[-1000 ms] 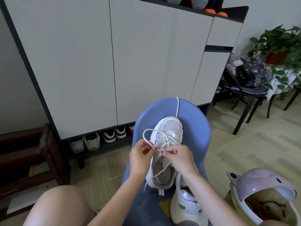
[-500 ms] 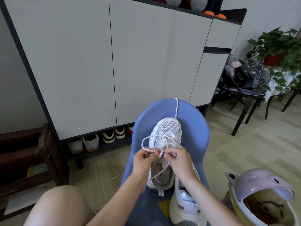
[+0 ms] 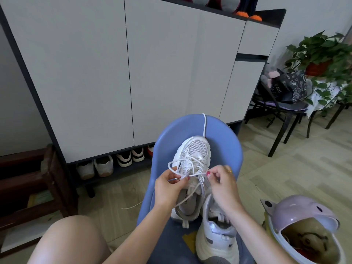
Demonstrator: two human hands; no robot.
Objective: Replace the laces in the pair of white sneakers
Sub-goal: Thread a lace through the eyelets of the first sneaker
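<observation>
A white sneaker point(image 3: 196, 149) lies on the blue chair point(image 3: 224, 141), toe pointing away from me. Its white lace point(image 3: 192, 164) is threaded through the eyelets, with a loop standing out to the left. My left hand point(image 3: 167, 185) pinches the lace near the tongue on the shoe's left side. My right hand point(image 3: 222, 183) pinches another stretch of the same lace on the right, drawn taut between both hands. The second white sneaker point(image 3: 217, 237) stands nearer me on the seat, partly under my right forearm. A separate white lace point(image 3: 204, 124) hangs over the chair's back.
A grey shoe cabinet point(image 3: 133, 73) stands behind the chair, with several shoes point(image 3: 114, 162) underneath. A purple lidded bin point(image 3: 304, 231) is at the lower right. A black chair with a bag point(image 3: 285, 88) and a potted plant point(image 3: 322, 54) are at the right. My knee point(image 3: 70, 241) shows lower left.
My hands met over the tongue half a second ago and have now drawn apart, the right hand moving right and pulling the lace taut.
</observation>
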